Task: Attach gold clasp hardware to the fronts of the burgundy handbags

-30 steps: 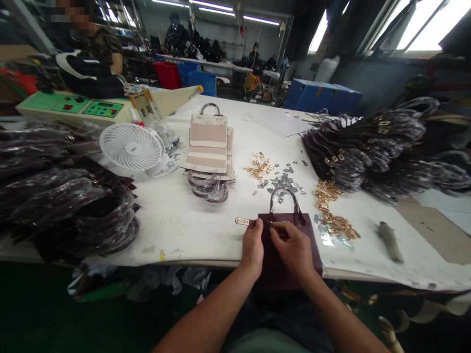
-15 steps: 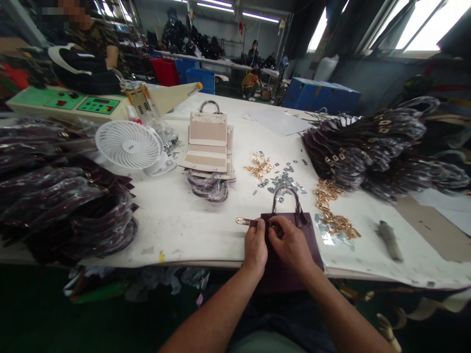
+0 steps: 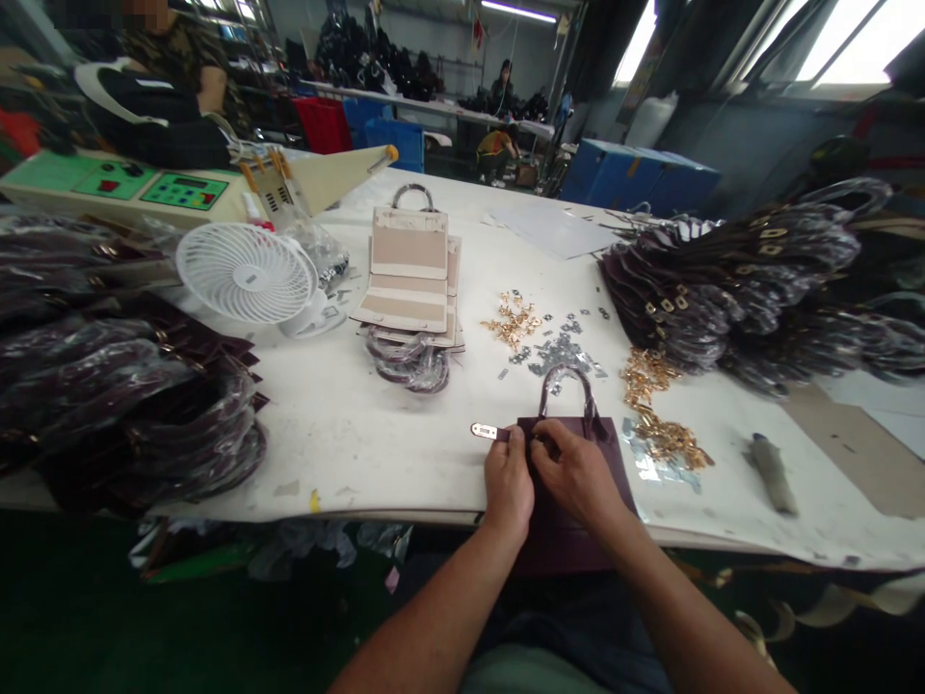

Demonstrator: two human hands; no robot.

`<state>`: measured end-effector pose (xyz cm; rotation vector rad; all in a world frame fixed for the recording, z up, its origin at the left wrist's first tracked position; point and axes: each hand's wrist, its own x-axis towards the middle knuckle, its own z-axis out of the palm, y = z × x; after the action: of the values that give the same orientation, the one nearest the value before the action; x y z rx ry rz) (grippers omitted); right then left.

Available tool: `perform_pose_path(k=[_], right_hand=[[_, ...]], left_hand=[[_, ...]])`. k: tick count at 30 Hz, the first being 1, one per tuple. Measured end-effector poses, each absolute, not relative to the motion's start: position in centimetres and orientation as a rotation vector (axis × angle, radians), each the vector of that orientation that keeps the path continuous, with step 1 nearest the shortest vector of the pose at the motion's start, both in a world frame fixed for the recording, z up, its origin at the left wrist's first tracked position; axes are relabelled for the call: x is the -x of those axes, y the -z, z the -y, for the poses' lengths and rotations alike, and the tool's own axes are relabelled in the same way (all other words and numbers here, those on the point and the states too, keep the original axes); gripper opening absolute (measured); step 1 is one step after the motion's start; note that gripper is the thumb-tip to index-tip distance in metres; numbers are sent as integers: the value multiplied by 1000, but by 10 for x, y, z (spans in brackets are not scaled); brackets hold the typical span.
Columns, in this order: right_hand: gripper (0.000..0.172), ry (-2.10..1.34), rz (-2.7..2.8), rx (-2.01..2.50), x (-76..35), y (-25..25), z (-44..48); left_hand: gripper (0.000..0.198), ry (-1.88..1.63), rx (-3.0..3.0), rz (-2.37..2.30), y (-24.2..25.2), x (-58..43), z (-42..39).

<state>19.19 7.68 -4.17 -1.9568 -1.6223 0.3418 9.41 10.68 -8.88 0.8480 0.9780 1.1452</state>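
Drawn slightly nearer my left hand [image 3: 510,482], which pinches a metal-tipped strap [image 3: 486,431], my right hand [image 3: 570,467] curls over the top of the purple bag [image 3: 545,528] before me, its hold unclear, suggesting close work continues.

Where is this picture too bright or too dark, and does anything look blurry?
Head view: the windows are washed-out white, and plastic wrap on the picture-left pile glints. Head view: the floor is nearly black, and the purple bag loses detail toward its bottom. Head view: the distant people look soft.
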Motion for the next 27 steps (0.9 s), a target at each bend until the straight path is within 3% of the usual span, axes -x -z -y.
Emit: perform_pose_path(k=[19,23,27], right_hand=[[25,-370,1640,1925,-187,47,-74],[29,-438,1632,1812,-200,57,-63],[25,-424,1633,1559,-217,94,-78]], left_hand=[[44,-1109,-891,-1042,83,-87,-108],[56,-1068,-818,-1095,80,-85,-94],[78,-1114,-774,-1296,115,-98,-94]])
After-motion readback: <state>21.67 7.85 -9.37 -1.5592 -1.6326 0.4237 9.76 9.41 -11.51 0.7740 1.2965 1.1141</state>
